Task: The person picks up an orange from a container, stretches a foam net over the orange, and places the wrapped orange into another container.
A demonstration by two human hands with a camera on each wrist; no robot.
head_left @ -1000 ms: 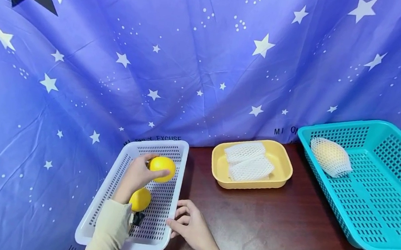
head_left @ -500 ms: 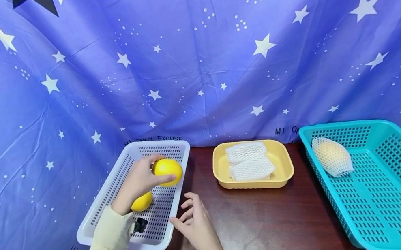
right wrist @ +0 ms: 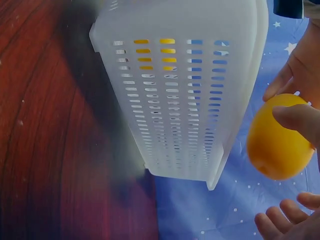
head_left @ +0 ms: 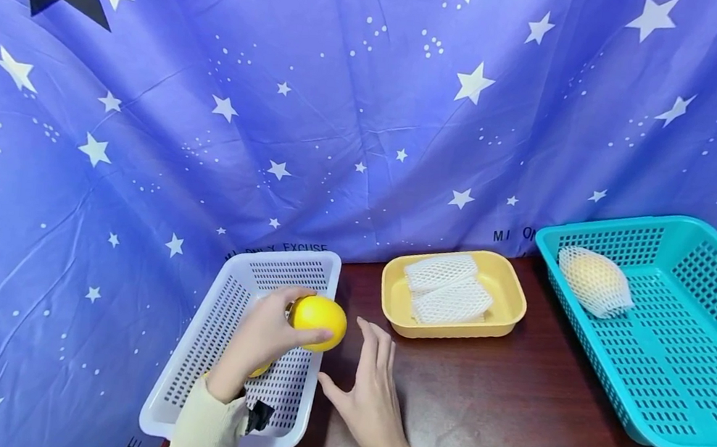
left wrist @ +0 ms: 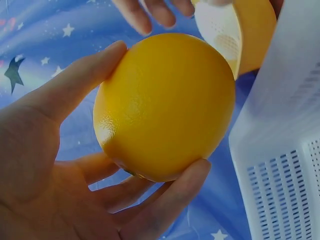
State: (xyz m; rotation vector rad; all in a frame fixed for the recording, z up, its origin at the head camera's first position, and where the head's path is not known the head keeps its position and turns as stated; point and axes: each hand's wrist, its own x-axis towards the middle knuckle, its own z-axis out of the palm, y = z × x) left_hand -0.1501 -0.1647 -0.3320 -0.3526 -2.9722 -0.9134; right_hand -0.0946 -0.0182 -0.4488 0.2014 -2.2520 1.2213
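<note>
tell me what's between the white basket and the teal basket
A yellow tray with two white mesh sleeves lying in it, plus the right hand beside the white basket, over the dark table. The head view shows this.

The head view is bright, the wrist views dimmer, with glare on the yellow fruit (left wrist: 165, 107)

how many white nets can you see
3: two nets in the yellow tray, one net around a fruit in the teal basket. More may hide beneath the pair.

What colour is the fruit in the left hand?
The fruit is orange-yellow, showing best in the left wrist view.
</note>
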